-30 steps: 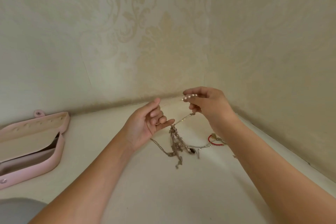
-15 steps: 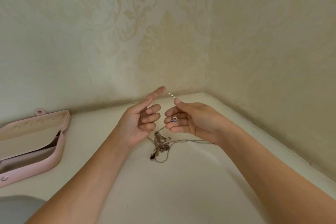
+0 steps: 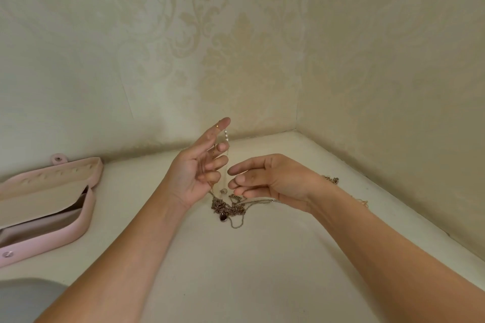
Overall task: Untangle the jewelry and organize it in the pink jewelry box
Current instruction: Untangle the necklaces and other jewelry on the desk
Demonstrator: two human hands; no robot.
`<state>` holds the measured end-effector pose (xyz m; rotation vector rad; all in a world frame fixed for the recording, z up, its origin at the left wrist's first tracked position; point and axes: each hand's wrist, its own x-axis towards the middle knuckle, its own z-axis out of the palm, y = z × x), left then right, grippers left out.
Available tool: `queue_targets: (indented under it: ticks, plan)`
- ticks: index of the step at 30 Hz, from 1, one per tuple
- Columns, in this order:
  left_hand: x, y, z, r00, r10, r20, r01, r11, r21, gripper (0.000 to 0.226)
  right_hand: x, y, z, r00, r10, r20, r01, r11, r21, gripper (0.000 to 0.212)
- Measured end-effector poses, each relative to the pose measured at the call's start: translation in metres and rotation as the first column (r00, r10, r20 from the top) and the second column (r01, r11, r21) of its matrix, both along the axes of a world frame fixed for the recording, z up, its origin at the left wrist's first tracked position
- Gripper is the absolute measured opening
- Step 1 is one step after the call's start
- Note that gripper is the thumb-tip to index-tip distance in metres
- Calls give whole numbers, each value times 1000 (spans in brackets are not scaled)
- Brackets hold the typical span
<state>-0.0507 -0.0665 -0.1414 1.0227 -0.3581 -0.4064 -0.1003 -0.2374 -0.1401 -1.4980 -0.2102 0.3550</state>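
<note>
Pink jewelry box (image 3: 65, 233) cut off, left edge.

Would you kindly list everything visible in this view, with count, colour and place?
pink jewelry box: one, pink with cream lining, open, table's left side.
tangle of chains: one heap, silvery, table centre, below the hands.
dark pendant: one, dark, in the tangle.
pearl chain: one, white beads, hanging from the left index finger.
loose chains: a few, golden, beyond the right wrist.
grey object: one, grey, lower left corner.
table: one, cream.
walls: two, cream patterned, meeting in a corner.
left hand: one, raised, fingers extended.
right hand: one, relaxed, over the tangle.
</note>
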Motion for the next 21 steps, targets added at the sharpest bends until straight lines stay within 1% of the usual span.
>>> queue_targets:
  ticks: [3,6,10,13,15,16,17,18,19,20,21]
  plan:
    - [-1,0,1,1000,-16,0,16,1000,15,29,1,4,-5,997,-68,49,73,991,-110,28]
    - [-3,0,3,999,-47,22,46,998,48,26,2,8,-10,988,-136,74,145,980,-134,35]
    - [-5,5,6,987,-143,69,142,990,10,12,2,14,-13,991,-100,87,112,982,-154,42]
    - [-4,9,6,973,-215,79,219,975,-37,10,1,23,-18,987,-69,142,98,973,-208,36]
    - [-2,11,5,956,-284,73,289,955,-68,9,1,28,-19,979,-56,194,107,958,-265,21]
    - [1,12,3,936,-346,69,351,932,-95,6,1,29,-18,977,-48,209,108,952,-286,12]
    - [3,13,2,901,-428,68,433,891,-137,6,1,29,-17,975,-46,216,108,952,-288,8]
    - [5,14,2,873,-485,56,486,854,-186,11,2,28,-16,974,-53,219,113,956,-272,9]
    - [5,15,3,873,-487,41,483,847,-222,13,3,25,-16,973,-66,220,122,960,-252,11]
    - [6,14,3,899,-436,30,431,873,-230,11,3,21,-14,971,-81,223,135,962,-238,13]
    - [5,15,4,939,-343,22,340,917,-209,13,4,16,-13,968,-99,229,153,960,-234,16]
